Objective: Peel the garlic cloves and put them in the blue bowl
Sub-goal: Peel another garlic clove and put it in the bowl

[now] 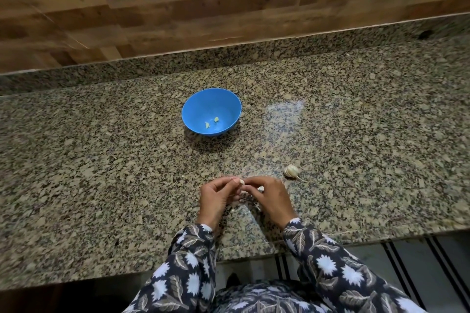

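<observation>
The left hand (216, 198) and right hand (268, 197) meet fingertip to fingertip, well nearer the person than the blue bowl (203, 104). Both pinch a garlic clove (241, 181), and only its pale tip shows between the curled fingers. A second white scrap (260, 188) sits against the right fingers; whether it is clove or skin is unclear. The garlic bulb (291, 170) lies on the granite counter (101, 160), nearer than the bowl and to its right. Two peeled cloves (207, 124) rest inside the bowl. The patterned sleeves (188, 262) are cut off at the bottom edge.
</observation>
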Motion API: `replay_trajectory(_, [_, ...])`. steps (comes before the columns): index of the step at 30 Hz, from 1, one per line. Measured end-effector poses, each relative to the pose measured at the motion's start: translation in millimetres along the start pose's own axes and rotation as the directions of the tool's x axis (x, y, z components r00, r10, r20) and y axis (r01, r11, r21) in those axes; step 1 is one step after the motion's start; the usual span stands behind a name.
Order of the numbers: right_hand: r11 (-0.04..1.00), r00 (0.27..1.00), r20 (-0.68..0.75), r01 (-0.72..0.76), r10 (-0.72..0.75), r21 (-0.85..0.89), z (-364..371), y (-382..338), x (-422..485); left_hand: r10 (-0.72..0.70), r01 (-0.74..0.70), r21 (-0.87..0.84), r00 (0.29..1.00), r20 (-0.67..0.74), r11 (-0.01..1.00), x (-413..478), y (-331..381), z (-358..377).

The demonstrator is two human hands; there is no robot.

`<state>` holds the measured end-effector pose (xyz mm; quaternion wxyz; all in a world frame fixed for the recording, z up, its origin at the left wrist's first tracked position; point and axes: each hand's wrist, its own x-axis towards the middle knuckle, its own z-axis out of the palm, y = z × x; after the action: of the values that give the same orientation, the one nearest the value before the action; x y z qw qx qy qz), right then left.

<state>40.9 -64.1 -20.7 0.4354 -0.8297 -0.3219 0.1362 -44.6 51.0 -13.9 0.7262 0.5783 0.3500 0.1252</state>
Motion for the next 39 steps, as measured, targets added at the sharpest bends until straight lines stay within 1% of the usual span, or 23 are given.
replay_trajectory(3, [0.990,0.998,0.005,0.059,-0.058,-0.130,1.4,2.3,-0.8,0.144,-0.146,0.234,0.989,0.025,0.961,-0.6,0.8,0.3])
replay_trajectory(6, [0.961,0.989,0.090,0.135,-0.116,-0.243,-1.9,1.3,0.3,0.254,-0.292,0.553,0.956,0.145,0.780,1.9,5.5,-3.5])
replay_trajectory(7, [0.979,0.990,0.122,0.096,-0.075,-0.180,-3.9,0.6,1.8,0.252,-0.304,0.596,0.952,0.171,0.743,3.3,7.8,-4.9])
replay_trajectory(9, [0.975,0.966,0.240,-0.142,0.098,0.172,-10.4,-3.3,4.4,0.238,-0.316,0.602,0.949,0.208,0.733,7.7,10.8,-8.4])
replay_trajectory(10, [0.879,0.921,0.348,-0.307,0.177,0.365,-14.6,-6.0,5.2,0.232,-0.324,0.591,0.946,0.228,0.739,8.9,12.8,-8.9])
replay_trajectory(12, [0.552,0.777,0.575,-0.606,0.256,0.573,-19.5,-10.7,3.8,0.226,-0.340,0.548,0.937,0.267,0.764,9.8,17.2,-8.4])
replay_trajectory(14, [0.288,0.690,0.668,-0.723,0.278,0.628,-20.3,-14.0,1.7,0.232,-0.345,0.507,0.934,0.273,0.790,11.3,19.7,-7.7])
replay_trajectory(15, [0.274,0.693,0.659,-0.721,0.293,0.636,-19.5,-14.6,1.4,0.226,-0.337,0.514,0.937,0.268,0.789,11.9,19.9,-7.4])
replay_trajectory(16, [0.413,0.741,0.591,-0.670,0.319,0.617,-17.3,-13.9,1.9,0.212,-0.325,0.548,0.942,0.261,0.771,12.7,19.0,-6.8])
replay_trajectory(17, [0.673,0.825,0.464,-0.544,0.322,0.501,-14.3,-10.5,3.0,0.182,-0.300,0.605,0.951,0.249,0.737,13.3,17.3,-5.4])
replay_trajectory(18, [0.915,0.910,0.335,-0.332,0.246,0.230,-10.5,-6.2,3.5,0.140,-0.260,0.666,0.963,0.229,0.699,13.8,15.4,-3.5])
replay_trajectory(19, [0.991,0.963,0.245,-0.090,0.113,-0.101,-5.6,-0.9,2.9,0.088,-0.201,0.721,0.977,0.192,0.663,14.9,13.1,-1.5])
replay_trajectory(20, [0.938,0.982,0.184,0.107,-0.048,-0.330,-1.2,2.5,2.3,0.023,-0.118,0.754,0.991,0.135,0.647,16.2,11.8,0.3])
replay_trajectory(21, [0.867,0.969,0.140,0.244,-0.202,-0.434,2.0,4.0,2.2,-0.066,-0.002,0.737,0.996,0.064,0.676,17.0,11.8,1.5])
replay_trajectory(23, [0.782,0.925,0.081,0.359,-0.372,-0.509,6.5,4.9,1.3,-0.301,0.260,0.478,0.954,0.010,0.839,16.7,12.7,1.9])
replay_trajectory(25, [0.900,0.972,0.059,0.235,-0.229,-0.367,5.7,1.0,5.3,-0.376,0.360,0.161,0.924,0.078,0.919,13.1,13.8,-3.7])
replay_trajectory(26, [0.979,0.994,0.096,0.062,-0.044,-0.195,3.6,-2.5,7.5,-0.350,0.343,0.086,0.932,0.096,0.935,11.5,12.4,-7.0])
replay_trajectory(27, [0.988,0.977,0.164,-0.145,0.134,0.055,1.0,-6.7,8.8,-0.311,0.307,0.047,0.945,0.104,0.950,9.9,11.3,-9.0])
replay_trajectory(28, [0.886,0.933,0.242,-0.336,0.267,0.318,-2.1,-10.6,9.7,-0.261,0.260,0.028,0.959,0.105,0.965,8.0,10.5,-9.9])
replay_trajectory(29, [0.716,0.876,0.338,-0.478,0.344,0.510,-5.1,-15.3,9.7,-0.210,0.210,0.009,0.973,0.099,0.978,7.2,8.5,-9.3])
replay_trajectory(30, [0.561,0.831,0.413,-0.556,0.372,0.613,-7.2,-18.1,8.5,-0.160,0.162,-0.008,0.983,0.088,0.987,6.7,7.0,-8.5])
replay_trajectory(32, [0.447,0.801,0.456,-0.597,0.388,0.666,-8.8,-20.1,5.1,-0.094,0.095,-0.027,0.994,0.056,0.995,6.6,4.4,-8.3])
replay_trajectory(39, [0.670,0.862,0.144,-0.473,0.486,0.572,-4.5,2.3,3.1,-0.060,0.063,-0.063,0.998,0.033,0.996,3.6,0.8,-9.3])
